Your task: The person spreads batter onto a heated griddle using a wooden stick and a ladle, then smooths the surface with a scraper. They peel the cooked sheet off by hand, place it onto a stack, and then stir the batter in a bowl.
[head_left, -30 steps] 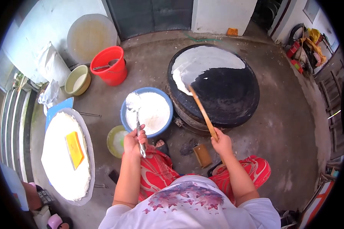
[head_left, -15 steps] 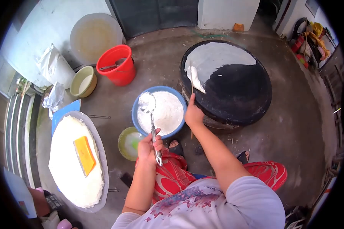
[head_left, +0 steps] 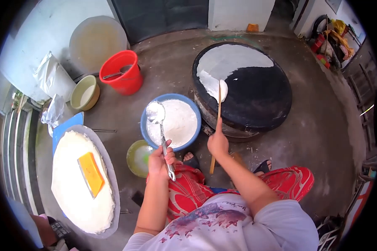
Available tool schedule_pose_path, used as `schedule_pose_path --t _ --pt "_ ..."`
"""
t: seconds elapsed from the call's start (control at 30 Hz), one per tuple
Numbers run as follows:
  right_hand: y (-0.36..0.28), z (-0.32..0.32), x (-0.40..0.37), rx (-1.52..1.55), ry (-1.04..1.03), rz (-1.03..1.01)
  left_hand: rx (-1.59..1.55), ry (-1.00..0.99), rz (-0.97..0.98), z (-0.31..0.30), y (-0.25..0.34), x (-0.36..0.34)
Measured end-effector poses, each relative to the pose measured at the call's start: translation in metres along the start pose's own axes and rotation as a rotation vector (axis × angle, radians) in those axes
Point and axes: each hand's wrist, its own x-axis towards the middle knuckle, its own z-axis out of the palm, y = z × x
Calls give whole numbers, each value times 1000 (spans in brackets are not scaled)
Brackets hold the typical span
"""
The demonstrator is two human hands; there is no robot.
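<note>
Wooden stick [head_left: 219, 107] lies gripped in the fingers [head_left: 216, 137] of the right hand [head_left: 218, 144], both ends protruding

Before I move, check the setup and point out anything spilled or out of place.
A small white fleck sits on the bare part of the round black griddle, apart from the spread white layer. White specks dot the floor near it, likely drips.

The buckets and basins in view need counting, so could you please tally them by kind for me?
Buckets: 1 (red bucket)
Basins: 3 (blue basin, olive basin near the bucket, yellow-green basin near the person's left hand)
Total: 4
</note>
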Motion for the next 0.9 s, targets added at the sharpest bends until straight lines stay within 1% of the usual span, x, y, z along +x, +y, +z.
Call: schedule_pose_path --t 0.07,0.13,0.17,0.2,0.27,0.33,0.4,0.47,0.53,0.57,0.6,0.67,0.73,0.8,0.87,0.9 --pt "1 -3 -28 26 -9 9 9 11 4 -2 0 1" --pt "-6 13 -16 -40 -41 -70 3 -88 2 -10 2 5" --pt "1 33 0 -148 -11 -137 15 -68 11 -7 1 2" --pt "1 33 11 -140 -9 -140 22 -69 17 -5 1 2" --pt "4 26 24 -127 58 1 -15 -50 -30 -5 3 0" --pt "15 9 3 -96 103 5 -2 -38 -32 -7 6 -2" --pt "26 -7 -25 0 56 63 6 -36 -44 -6 5 3" --pt "23 1 -32 9 76 43 10 -60 -19 -11 5 6" --pt "25 23 -16 -166 28 -141 23 -40 -5 -5 1 3" --pt "27 29 -7 -178 61 -149 11 -34 -13 -3 0 3" --pt "27 24 -4 -168 63 -147 2 -26 -21 -3 1 2" --pt "37 1 -3 -128 51 48 25 -23 -20 -4 3 1" --pt "47 -17 -26 -120 70 45 36 -31 -35 -5 2 6" --pt "52 -28 -45 -99 36 52 31 -69 -33 -9 4 9" --pt "49 -16 -44 -102 27 44 44 -60 -27 -10 2 9" --pt "49 -7 -37 -197 -21 -35 41 -50 -26 -8 1 9"
